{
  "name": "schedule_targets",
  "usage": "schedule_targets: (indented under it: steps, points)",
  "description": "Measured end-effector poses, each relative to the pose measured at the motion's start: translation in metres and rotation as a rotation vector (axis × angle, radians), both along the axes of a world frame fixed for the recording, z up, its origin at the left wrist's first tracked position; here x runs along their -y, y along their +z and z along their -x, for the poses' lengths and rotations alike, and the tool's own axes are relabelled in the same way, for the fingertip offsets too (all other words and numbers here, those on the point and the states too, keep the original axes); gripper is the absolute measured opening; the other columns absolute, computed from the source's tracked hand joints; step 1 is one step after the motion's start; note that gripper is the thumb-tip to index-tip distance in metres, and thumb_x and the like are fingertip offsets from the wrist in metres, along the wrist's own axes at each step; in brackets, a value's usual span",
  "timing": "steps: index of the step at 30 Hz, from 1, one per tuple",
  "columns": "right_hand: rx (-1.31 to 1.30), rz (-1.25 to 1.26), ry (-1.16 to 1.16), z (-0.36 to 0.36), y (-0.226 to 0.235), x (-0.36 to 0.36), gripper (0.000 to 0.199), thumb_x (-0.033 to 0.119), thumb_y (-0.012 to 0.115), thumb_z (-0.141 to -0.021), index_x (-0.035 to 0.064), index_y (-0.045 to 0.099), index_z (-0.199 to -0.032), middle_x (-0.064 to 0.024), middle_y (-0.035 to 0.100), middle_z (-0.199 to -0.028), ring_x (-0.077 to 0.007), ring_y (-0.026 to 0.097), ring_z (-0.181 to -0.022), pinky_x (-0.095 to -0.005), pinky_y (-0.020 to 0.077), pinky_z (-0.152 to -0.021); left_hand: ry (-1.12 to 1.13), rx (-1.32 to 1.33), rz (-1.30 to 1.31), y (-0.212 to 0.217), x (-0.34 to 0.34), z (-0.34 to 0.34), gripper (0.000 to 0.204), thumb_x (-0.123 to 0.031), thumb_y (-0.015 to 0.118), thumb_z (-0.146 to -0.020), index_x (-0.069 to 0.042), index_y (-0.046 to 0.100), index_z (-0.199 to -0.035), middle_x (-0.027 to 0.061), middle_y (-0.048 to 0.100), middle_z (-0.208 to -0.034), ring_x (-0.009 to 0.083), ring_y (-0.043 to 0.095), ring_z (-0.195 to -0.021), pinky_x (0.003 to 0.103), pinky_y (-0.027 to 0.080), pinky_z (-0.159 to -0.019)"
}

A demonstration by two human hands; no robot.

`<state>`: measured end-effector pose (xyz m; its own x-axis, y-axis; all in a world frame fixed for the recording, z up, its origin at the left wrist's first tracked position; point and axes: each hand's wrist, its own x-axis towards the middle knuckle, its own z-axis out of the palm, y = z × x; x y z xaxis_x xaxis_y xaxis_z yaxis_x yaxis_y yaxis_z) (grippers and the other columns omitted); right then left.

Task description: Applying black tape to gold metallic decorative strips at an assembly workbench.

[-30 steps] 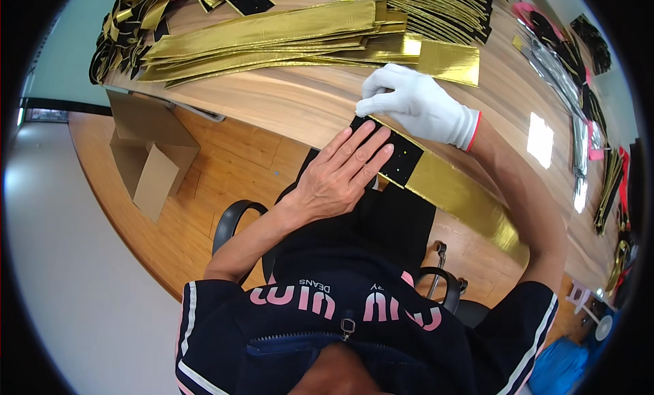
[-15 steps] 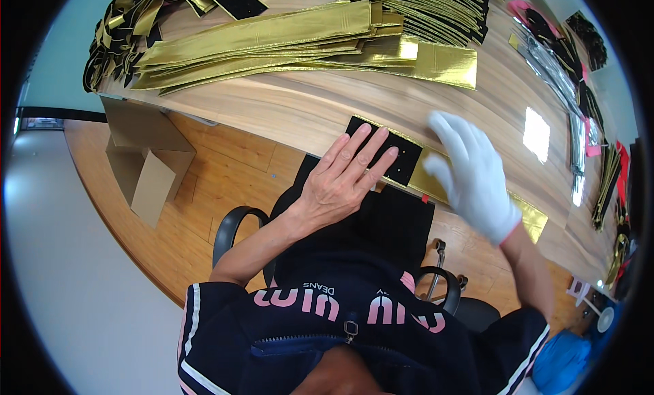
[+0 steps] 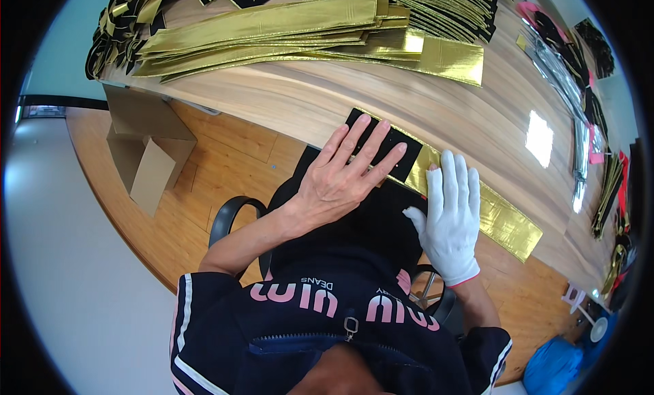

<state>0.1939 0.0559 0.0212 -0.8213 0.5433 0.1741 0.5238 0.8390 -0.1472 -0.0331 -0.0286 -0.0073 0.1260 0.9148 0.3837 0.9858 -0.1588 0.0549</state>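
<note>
A long strip with a shiny gold face [image 3: 514, 225] lies slantwise along the table's near edge. Its left end has a black panel [image 3: 413, 161] dotted with small bright specks and edged in gold. Bare and spread, my left hand [image 3: 340, 180] rests its fingers flat on that black panel. My right hand [image 3: 449, 221] wears a white glove; its fingers are stretched over the gold part, thumb held apart to the left. One fingertip of the glove looks skin-coloured. Neither hand grips anything.
Across the table [image 3: 293, 95] lies a stack of gold strips [image 3: 266, 30], with a fanned pile [image 3: 443, 10] behind it. Tangled black-and-gold strips [image 3: 116, 44] hang at the far left. Bundles [image 3: 579, 122] line the right side. A cardboard box [image 3: 150, 156] stands on the floor.
My right hand has come down and toward me, from a blurred sweep above the table onto the gold strip. My left hand stays on the black panel, fingers slightly shifted.
</note>
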Motion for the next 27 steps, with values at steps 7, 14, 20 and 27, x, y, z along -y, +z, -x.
schedule_targets:
  steps: [7,14,20,27]
  points:
    - [-0.015,-0.032,-0.029,0.003,-0.005,0.004,0.083,0.030,0.085,-0.079,-0.0057,0.049,-0.145,-0.0305,0.044,-0.156,-0.0503,0.042,-0.146,-0.0622,0.0329,-0.121,-0.015,0.017,0.008,-0.001,-0.014,-0.013,0.064,-0.015,0.062,-0.092,-0.006,0.051,-0.154,0.0169,0.044,-0.164,0.0387,0.042,-0.152,0.052,0.033,-0.122]
    - [-0.019,-0.071,-0.030,0.001,-0.008,0.004,0.083,0.025,0.087,-0.077,-0.0055,0.049,-0.145,-0.0300,0.044,-0.156,-0.0499,0.043,-0.145,-0.0621,0.0336,-0.120,0.011,-0.036,-0.005,0.003,-0.018,-0.020,0.060,-0.018,0.061,-0.093,-0.006,0.053,-0.152,0.0164,0.045,-0.164,0.0362,0.044,-0.151,0.054,0.029,-0.124]
    - [-0.103,-0.018,0.000,0.002,0.002,0.001,0.085,0.021,0.088,-0.076,-0.0059,0.048,-0.145,-0.0311,0.043,-0.156,-0.0513,0.042,-0.146,-0.0630,0.0334,-0.121,0.036,-0.083,-0.004,0.002,-0.016,-0.022,0.057,-0.019,0.059,-0.094,-0.007,0.056,-0.149,0.0169,0.046,-0.164,0.0362,0.044,-0.151,0.054,0.029,-0.124]
    - [-0.134,0.075,0.177,0.026,-0.009,0.001,0.085,0.019,0.089,-0.074,-0.0082,0.048,-0.143,-0.0315,0.046,-0.155,-0.0488,0.045,-0.146,-0.0624,0.0360,-0.121,0.034,0.029,0.015,0.007,-0.014,-0.021,0.060,-0.016,0.065,-0.091,-0.002,0.055,-0.149,0.0164,0.045,-0.164,0.0358,0.042,-0.152,0.053,0.029,-0.124]
